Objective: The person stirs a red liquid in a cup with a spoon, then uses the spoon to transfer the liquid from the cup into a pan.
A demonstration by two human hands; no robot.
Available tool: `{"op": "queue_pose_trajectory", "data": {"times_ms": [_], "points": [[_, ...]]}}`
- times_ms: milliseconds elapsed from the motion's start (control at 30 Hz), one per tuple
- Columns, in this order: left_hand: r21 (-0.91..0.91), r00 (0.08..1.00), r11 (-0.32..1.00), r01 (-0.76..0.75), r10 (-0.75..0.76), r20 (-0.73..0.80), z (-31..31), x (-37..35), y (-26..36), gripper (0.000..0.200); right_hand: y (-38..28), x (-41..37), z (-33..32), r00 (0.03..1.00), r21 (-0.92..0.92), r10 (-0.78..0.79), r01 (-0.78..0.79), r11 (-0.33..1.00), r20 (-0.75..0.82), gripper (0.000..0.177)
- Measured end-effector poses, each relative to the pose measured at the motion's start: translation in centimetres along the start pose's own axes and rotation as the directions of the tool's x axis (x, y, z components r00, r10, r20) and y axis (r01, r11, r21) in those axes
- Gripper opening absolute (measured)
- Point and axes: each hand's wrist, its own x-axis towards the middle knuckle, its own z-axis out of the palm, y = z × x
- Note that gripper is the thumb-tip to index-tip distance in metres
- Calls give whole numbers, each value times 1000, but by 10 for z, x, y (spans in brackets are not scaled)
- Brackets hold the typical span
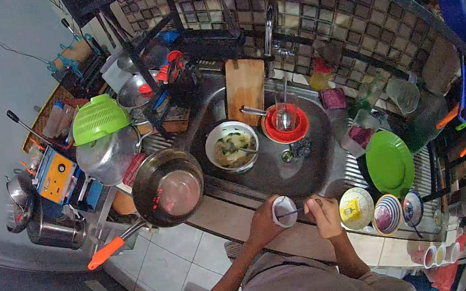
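Note:
My left hand (pixel 263 223) is wrapped round a small white cup (pixel 284 204), held over the front edge of the sink with its mouth facing up. From the right, my right hand (pixel 325 216) grips a thin metal utensil, perhaps a spoon, whose shaft (pixel 298 211) reaches into the cup; its tip is hidden inside. Beyond my hands, in the sink (pixel 276 180), sits a white bowl (pixel 212 149) of broth with greens and a spoon. To its right a red bowl (pixel 304 120) contains a clear glass (pixel 287 108).
A wooden cutting board (pixel 243 89) leans below the tap (pixel 270 30). A frying pan (pixel 148 176) with an orange handle overhangs the counter at left. On the right rack stand a green plate (pixel 390 162) and several small bowls, including a yellow-marked one (pixel 356 208).

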Motion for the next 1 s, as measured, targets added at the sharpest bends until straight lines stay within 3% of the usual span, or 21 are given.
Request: {"op": "queue_pose_trajectory", "data": {"times_ms": [100, 233, 300, 400, 500, 633, 733, 800, 900, 1000], "points": [[-110, 993, 987, 114, -108, 52, 1, 1, -1, 65, -3, 1, 0, 999, -71, -52, 52, 996, 3, 24], [-35, 999, 998, 46, -46, 6, 0, -1, 0, 64, -2, 0, -1, 999, 13, 39, -39, 999, 33, 25], [-95, 986, 982, 162, -156, 66, 4, 0, -3, 65, -1, 1, 1, 997, -77, -74, 73, 994, -7, 24], [-9, 1000, 1000, 30, -30, -6, 2, 0, 0, 67, 2, -2, 0, 999, -10, -29, 29, 1000, 22, 22], [-45, 1000, 999, 6, -7, -18, 3, -2, -4, 68, 4, -3, 2, 1000, 14, -13, 13, 1000, -9, 22], [-30, 1000, 999, 20, -20, -1, 6, -2, -9, 68, 2, -1, -1, 998, -78, -58, 58, 995, 5, 21], [35, 1000, 999, 19, -19, 10, 6, -1, -7, 68, 1, -2, -1, 998, 25, 34, -35, 999, 43, 21], [-7, 1000, 1000, 30, -30, 9, 5, -2, -7, 69, -1, 0, 4, 990, -20, -120, 119, 993, -74, 31], [-16, 999, 1000, 26, -26, 36, 4, -2, -7, 69, -2, -2, -2, 1000, -1, -18, 18, 1000, 22, 24], [-17, 999, 999, 42, -42, 16, 4, -2, -5, 69, -2, -2, 0, 999, 1, -48, 48, 999, -14, 25]]}}
